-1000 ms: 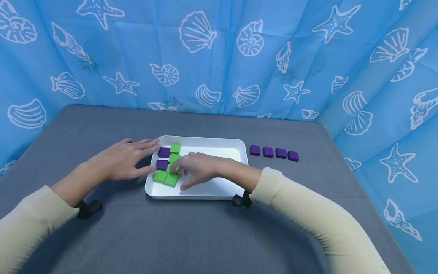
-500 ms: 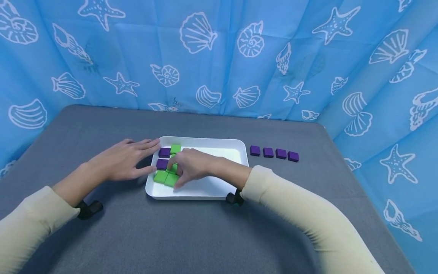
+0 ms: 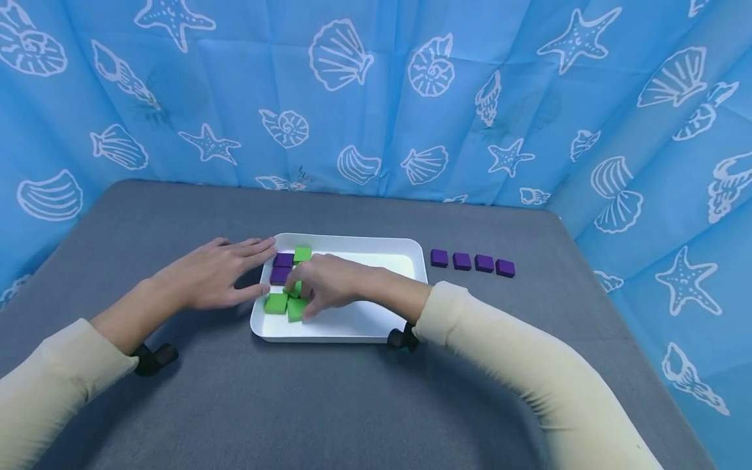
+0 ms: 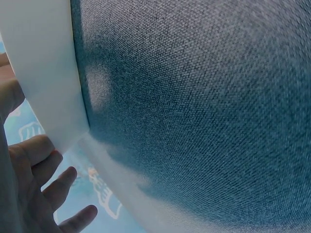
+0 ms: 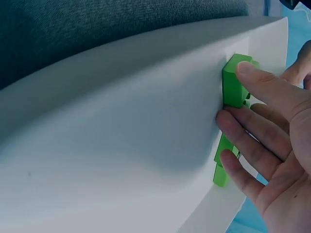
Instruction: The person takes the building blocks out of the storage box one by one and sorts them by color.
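While the left hand [image 3: 232, 274], fingers straight, touched the white rectangular tray [image 3: 346, 326], the right hand [image 3: 331, 281] touched green square blocks [image 3: 296, 311], any pinch indiscernible.

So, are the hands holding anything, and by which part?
Left hand touches the tray at its rim, not gripping; right hand has its thumb on a green block, pinch unclear.

Cream sleeves [image 3: 517, 359] (black wrist mounts [image 3: 155, 360])

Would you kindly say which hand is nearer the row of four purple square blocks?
Right: the right hand is left of the row, over the white rectangular tray; the left hand is farther, at the tray's left end.
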A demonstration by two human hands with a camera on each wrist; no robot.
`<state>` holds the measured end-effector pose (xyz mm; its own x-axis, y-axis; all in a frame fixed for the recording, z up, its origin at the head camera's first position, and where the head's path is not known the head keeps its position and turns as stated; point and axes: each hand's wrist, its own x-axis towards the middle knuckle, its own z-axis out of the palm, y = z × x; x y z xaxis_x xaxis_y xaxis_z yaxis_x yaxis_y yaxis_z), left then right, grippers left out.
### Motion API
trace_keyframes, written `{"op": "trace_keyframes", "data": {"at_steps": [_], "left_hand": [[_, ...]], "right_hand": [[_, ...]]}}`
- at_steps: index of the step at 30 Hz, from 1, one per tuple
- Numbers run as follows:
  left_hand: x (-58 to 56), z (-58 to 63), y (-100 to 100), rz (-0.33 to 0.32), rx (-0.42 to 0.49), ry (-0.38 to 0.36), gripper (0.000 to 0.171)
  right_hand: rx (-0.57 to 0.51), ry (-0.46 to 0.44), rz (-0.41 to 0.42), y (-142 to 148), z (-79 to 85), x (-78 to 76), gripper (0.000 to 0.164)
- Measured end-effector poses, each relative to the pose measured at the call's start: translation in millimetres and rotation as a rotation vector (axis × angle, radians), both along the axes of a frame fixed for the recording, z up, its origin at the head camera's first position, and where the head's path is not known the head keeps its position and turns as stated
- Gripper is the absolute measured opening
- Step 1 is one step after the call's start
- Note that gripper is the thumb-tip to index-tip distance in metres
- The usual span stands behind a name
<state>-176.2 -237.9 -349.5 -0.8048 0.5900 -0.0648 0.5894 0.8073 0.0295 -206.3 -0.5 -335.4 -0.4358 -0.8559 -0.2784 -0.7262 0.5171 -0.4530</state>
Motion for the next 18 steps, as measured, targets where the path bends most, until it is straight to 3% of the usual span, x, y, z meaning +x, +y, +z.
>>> {"op": "trace_keyframes", "data": {"at_steps": [18], "left_hand": [[-1.4,0.0,0.4,0.006,-0.015,-0.005,0.076]], "right_hand": [[-0.002,0.036,-0.009,42.5,16.9,-2.4,0.043]]}}
